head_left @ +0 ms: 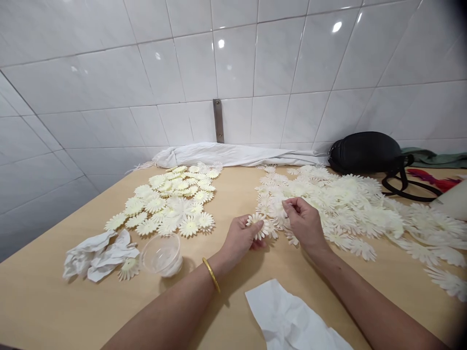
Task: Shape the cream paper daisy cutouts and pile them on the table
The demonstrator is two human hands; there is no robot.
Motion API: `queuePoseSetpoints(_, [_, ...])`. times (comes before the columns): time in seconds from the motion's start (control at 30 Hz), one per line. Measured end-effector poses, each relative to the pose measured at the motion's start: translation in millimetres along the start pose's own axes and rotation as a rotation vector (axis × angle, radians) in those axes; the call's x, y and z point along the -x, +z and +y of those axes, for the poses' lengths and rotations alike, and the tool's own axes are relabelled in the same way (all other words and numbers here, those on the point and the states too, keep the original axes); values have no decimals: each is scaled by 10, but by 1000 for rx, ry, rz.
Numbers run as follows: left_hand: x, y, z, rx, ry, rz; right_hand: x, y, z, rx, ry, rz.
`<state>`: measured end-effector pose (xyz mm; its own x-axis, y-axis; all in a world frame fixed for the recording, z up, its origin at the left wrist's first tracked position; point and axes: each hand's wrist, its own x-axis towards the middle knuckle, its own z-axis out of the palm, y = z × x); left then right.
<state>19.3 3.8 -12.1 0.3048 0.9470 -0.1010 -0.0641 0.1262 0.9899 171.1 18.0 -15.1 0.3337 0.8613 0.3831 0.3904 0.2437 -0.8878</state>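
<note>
I see a black bag (367,151). To its left lies a white cloth (233,155); to its right, a green cloth (436,159); behind it stands a tiled wall (273,58).

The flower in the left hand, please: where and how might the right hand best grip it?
Probably pinch the flower lightly by its right-edge petals, coming from the right. The left hand has its thumb across the front, while those outspread petals show uncovered toward the right hand.

The head view looks forward — down across table (233,194).
</note>
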Motion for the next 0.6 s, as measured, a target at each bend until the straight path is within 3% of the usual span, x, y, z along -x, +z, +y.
queuePoseSetpoints(0.17, [-3, -15, 13, 39, -2, -2, -18, -26, 7, 84, -21, -81])
queuePoseSetpoints(0.3, [-26, -48, 12, 89, -5, -27, -3, -34, 31, 416, -225, 21])
queuePoseSetpoints(0.37, [-32, -59, 15, 90, -24, -12, 3, -31, 28, 464, -298, 55])
queuePoseSetpoints(0.47, [-22, -63, 36, 61, -47, 11, 37, -14, -38, 321, -302, 10])
queuePoseSetpoints(0.6, [-3, -50, 75, 71, -29, 24, 128, 22, -167, 10, -111, -251])
